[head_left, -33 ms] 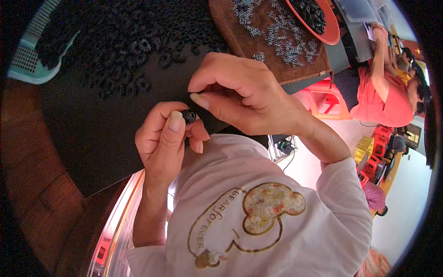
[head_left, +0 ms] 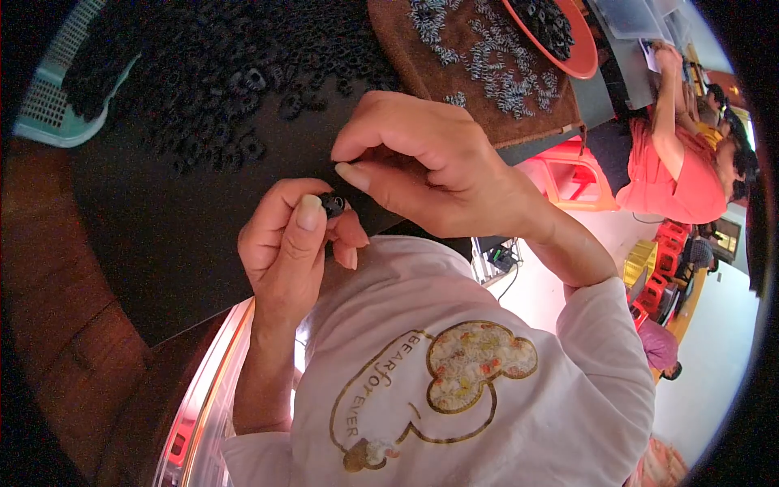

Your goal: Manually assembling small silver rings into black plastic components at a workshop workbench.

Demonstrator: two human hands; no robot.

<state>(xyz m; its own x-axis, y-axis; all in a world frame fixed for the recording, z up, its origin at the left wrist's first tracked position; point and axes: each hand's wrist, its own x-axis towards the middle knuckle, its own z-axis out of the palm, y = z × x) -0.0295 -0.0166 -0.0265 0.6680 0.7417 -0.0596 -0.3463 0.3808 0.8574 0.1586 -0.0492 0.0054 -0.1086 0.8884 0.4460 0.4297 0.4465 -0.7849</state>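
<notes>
The small black part [head_left: 333, 204] sits in the left hand [head_left: 280, 243], pinched between thumb and fingers above the near edge of the dark table [head_left: 138, 243]. Its ringed end shows on the side away from the left thumb; fingers cover too much to tell its long axis. The right hand [head_left: 434, 166] is apart from the left, its thumb and index tips brought close together just beyond the part and slightly to its right; whether they grip anything cannot be told. The left hand touches the part, the right does not. Beyond the part and to its left spreads a heap of black pieces [head_left: 235, 89]; beyond it to the right, metal springs [head_left: 511, 73] lie on a brown cloth [head_left: 398, 40]. Against the earlier frame, hands and part look practically unchanged, with no clear shift.
</notes>
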